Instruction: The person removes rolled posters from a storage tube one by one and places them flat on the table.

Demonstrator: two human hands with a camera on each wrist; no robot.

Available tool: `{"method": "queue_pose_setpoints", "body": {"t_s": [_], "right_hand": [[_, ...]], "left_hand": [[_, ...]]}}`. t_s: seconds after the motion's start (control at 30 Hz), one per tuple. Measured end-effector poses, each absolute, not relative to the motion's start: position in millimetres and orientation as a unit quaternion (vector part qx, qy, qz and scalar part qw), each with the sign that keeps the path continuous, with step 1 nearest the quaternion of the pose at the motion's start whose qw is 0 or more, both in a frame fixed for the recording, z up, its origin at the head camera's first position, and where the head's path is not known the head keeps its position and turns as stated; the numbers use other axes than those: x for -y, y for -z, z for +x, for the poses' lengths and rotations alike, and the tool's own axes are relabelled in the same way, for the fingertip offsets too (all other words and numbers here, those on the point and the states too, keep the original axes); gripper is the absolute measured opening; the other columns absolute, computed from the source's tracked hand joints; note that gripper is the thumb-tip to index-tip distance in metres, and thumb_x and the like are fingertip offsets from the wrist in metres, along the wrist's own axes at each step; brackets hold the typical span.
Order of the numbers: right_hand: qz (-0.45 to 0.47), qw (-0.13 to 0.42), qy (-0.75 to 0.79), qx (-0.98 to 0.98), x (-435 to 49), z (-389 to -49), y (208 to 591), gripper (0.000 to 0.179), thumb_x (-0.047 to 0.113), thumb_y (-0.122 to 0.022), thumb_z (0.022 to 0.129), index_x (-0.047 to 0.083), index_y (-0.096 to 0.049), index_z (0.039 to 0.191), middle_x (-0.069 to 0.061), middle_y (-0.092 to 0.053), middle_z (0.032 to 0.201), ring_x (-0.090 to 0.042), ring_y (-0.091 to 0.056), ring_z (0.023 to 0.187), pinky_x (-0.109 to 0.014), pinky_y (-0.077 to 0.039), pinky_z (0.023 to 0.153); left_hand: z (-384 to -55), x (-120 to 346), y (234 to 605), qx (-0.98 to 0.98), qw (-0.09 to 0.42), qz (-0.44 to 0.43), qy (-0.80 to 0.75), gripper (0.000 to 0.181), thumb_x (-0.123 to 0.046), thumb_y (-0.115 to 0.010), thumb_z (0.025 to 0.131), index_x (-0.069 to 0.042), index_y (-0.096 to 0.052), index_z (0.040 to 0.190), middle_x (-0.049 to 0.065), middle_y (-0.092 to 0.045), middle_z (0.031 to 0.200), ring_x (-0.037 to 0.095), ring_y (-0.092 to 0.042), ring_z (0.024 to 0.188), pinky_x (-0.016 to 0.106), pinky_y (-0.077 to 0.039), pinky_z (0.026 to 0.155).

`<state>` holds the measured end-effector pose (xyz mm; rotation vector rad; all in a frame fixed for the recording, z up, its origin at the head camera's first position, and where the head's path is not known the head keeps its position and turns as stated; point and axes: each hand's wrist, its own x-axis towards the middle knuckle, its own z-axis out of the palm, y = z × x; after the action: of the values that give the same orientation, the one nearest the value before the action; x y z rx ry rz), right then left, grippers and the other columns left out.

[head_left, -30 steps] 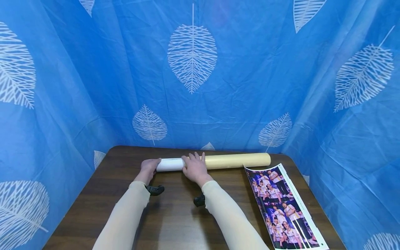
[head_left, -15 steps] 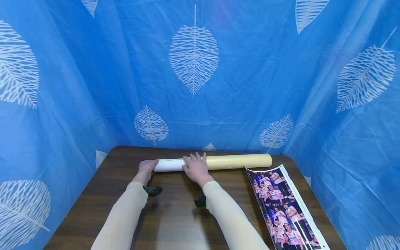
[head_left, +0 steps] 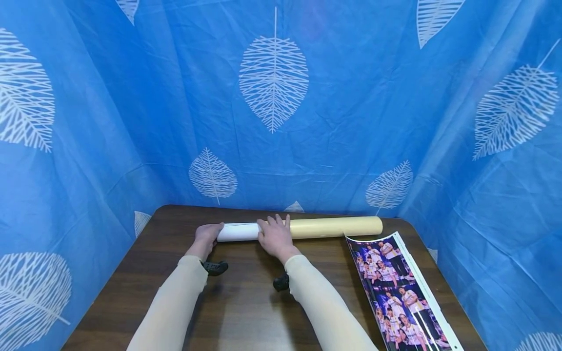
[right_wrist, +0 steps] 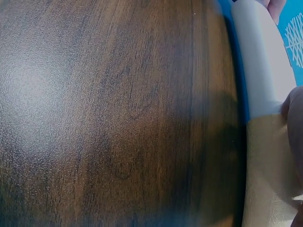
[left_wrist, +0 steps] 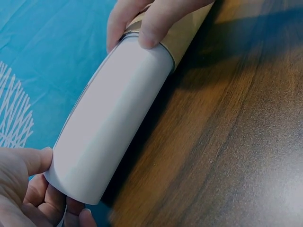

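Note:
A rolled sheet of white paper (head_left: 238, 232) protrudes from the left end of a cream-yellow cardboard tube (head_left: 338, 227) lying along the table's far edge. My left hand (head_left: 207, 238) grips the roll's outer end. In the left wrist view, the left thumb is on the side of the white roll (left_wrist: 104, 113), with fingers curled under its end. My right hand (head_left: 276, 237) holds the tube at its mouth, thumb and fingers over opposite sides. One right fingertip overlaps the white paper. The part of the roll inside the tube is hidden.
At the right, a glossy poster (head_left: 401, 292) with group photos lies on the dark wood table (head_left: 250, 302), its upper left corner curling up beside the tube. A blue curtain (head_left: 272, 161) with white leaf prints hangs behind and at both sides.
The head view has shifted slightly. The left hand has moved a little left along with the white roll's end, and slightly more white paper shows; the right hand stays at the tube's mouth.

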<state>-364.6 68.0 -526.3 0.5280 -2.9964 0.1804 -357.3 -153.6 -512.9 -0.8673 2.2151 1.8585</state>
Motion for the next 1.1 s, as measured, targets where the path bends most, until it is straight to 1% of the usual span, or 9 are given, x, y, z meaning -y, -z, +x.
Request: {"method": "queue_pose_setpoints", "body": {"t_s": [0.17,0.23,0.3,0.43,0.5,0.73,0.83,0.97,1.1], "right_hand": [[0.172,0.045,-0.061,0.982,-67.8,-362.8,525.0,0.045,0.036,-0.046,0.105,0.028,-0.053,0.149,-0.007,-0.052,0.151,-0.039,-0.036,0.145,-0.067,-0.013,0.119],[0.172,0.043,-0.064,0.982,-67.6,-361.0,523.0,0.045,0.036,-0.046,0.105,0.027,-0.054,0.148,-0.008,-0.052,0.151,-0.039,-0.036,0.145,-0.067,-0.013,0.119],[0.172,0.044,-0.066,0.982,-67.4,-358.9,520.4,0.044,0.035,-0.047,0.105,0.027,-0.054,0.147,-0.008,-0.052,0.151,-0.039,-0.037,0.145,-0.067,-0.013,0.119],[0.174,0.046,-0.066,0.981,-67.2,-356.6,517.3,0.044,0.034,-0.047,0.104,0.026,-0.055,0.147,-0.008,-0.053,0.150,-0.039,-0.037,0.145,-0.067,-0.013,0.119],[0.175,0.045,-0.067,0.981,-67.5,-357.5,518.2,0.044,0.034,-0.048,0.104,0.026,-0.054,0.147,-0.008,-0.053,0.150,-0.039,-0.037,0.145,-0.067,-0.012,0.119],[0.175,0.046,-0.063,0.981,-69.1,-365.1,527.3,0.046,0.035,-0.047,0.103,0.028,-0.053,0.148,-0.007,-0.052,0.151,-0.039,-0.037,0.145,-0.068,-0.012,0.119],[0.173,0.044,-0.062,0.982,-68.9,-363.1,523.8,0.046,0.036,-0.049,0.103,0.027,-0.053,0.148,-0.007,-0.052,0.151,-0.039,-0.037,0.145,-0.068,-0.012,0.119],[0.172,0.042,-0.064,0.982,-68.3,-358.7,518.0,0.045,0.035,-0.050,0.104,0.026,-0.053,0.148,-0.008,-0.052,0.151,-0.039,-0.037,0.145,-0.067,-0.013,0.119],[0.173,0.043,-0.064,0.982,-68.0,-358.6,517.8,0.045,0.035,-0.050,0.104,0.026,-0.054,0.148,-0.008,-0.052,0.151,-0.039,-0.037,0.145,-0.067,-0.013,0.119]], "left_hand": [[-356.8,154.4,512.2,-0.728,0.063,-0.288,-0.618,0.055,-0.029,-0.060,0.103,0.004,-0.049,0.146,0.025,-0.046,0.144,0.037,-0.045,0.121,0.044,-0.044,0.104],[-356.6,154.6,511.5,-0.727,0.061,-0.290,-0.620,0.055,-0.029,-0.060,0.104,0.005,-0.049,0.146,0.025,-0.047,0.145,0.036,-0.045,0.121,0.044,-0.045,0.103],[-356.0,154.7,510.1,-0.724,0.058,-0.295,-0.621,0.054,-0.028,-0.061,0.103,0.004,-0.050,0.145,0.024,-0.048,0.144,0.035,-0.047,0.119,0.040,-0.047,0.099],[-355.3,155.9,508.5,-0.724,0.054,-0.301,-0.619,0.053,-0.028,-0.061,0.103,0.005,-0.051,0.144,0.023,-0.050,0.139,0.033,-0.048,0.114,0.033,-0.046,0.084],[-355.0,156.8,508.1,-0.726,0.055,-0.301,-0.616,0.053,-0.028,-0.061,0.102,0.005,-0.052,0.143,0.023,-0.050,0.138,0.033,-0.048,0.113,0.032,-0.045,0.082],[-355.8,163.9,511.6,-0.727,0.058,-0.296,-0.617,0.056,-0.030,-0.061,0.103,0.005,-0.048,0.145,0.025,-0.046,0.141,0.036,-0.045,0.118,0.036,-0.047,0.091],[-357.4,165.8,514.0,-0.727,0.057,-0.294,-0.617,0.057,-0.030,-0.061,0.103,0.006,-0.048,0.145,0.025,-0.046,0.142,0.036,-0.045,0.119,0.036,-0.047,0.090],[-359.2,166.7,514.9,-0.724,0.055,-0.296,-0.621,0.056,-0.029,-0.061,0.103,0.005,-0.049,0.145,0.024,-0.047,0.142,0.035,-0.046,0.118,0.034,-0.045,0.085],[-358.5,167.4,513.5,-0.724,0.055,-0.298,-0.619,0.056,-0.029,-0.061,0.103,0.005,-0.048,0.146,0.024,-0.047,0.142,0.035,-0.046,0.118,0.035,-0.045,0.088]]}}
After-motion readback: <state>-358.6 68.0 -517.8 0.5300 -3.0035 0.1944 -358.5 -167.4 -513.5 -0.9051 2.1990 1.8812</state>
